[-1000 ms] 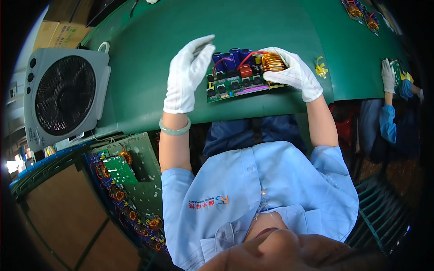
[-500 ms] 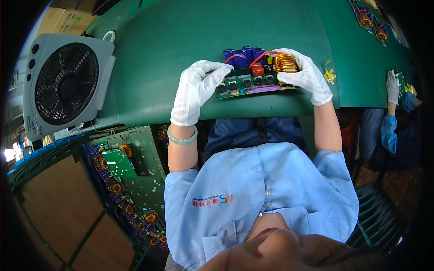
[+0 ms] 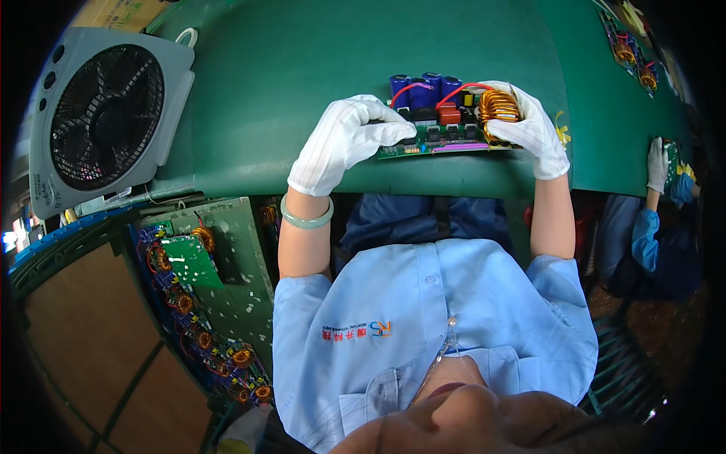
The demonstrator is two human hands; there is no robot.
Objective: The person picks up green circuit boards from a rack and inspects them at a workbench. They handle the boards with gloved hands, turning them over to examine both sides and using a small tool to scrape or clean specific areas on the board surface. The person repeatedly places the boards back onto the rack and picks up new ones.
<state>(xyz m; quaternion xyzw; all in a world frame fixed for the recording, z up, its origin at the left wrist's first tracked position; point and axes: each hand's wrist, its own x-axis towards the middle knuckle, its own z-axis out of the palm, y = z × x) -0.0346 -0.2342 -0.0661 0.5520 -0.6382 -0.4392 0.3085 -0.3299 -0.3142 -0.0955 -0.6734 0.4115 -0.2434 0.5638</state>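
A green circuit board is held up just over the near part of the green table. Blue cylindrical capacitors stand along its far side, and a red wire arches to the right of them. A copper-wound coil sits at its right end, beside a red block. My white-gloved left hand pinches the board's left end, fingertips by the small black parts. My right hand, also gloved, is closed round the right end, thumb against the coil. The fingers behind the board are partly hidden.
A grey box fan stands at the left. Below it, a crate holds several more coil-bearing boards. Two boards lie at the far right. Another person's gloved hand works at the table's right. A yellow strip lies beside my right hand.
The board and both hands appear a little farther right, while the whole view has shifted. My left fingertips have slid inward and down, from beside the capacitors onto the small black parts.
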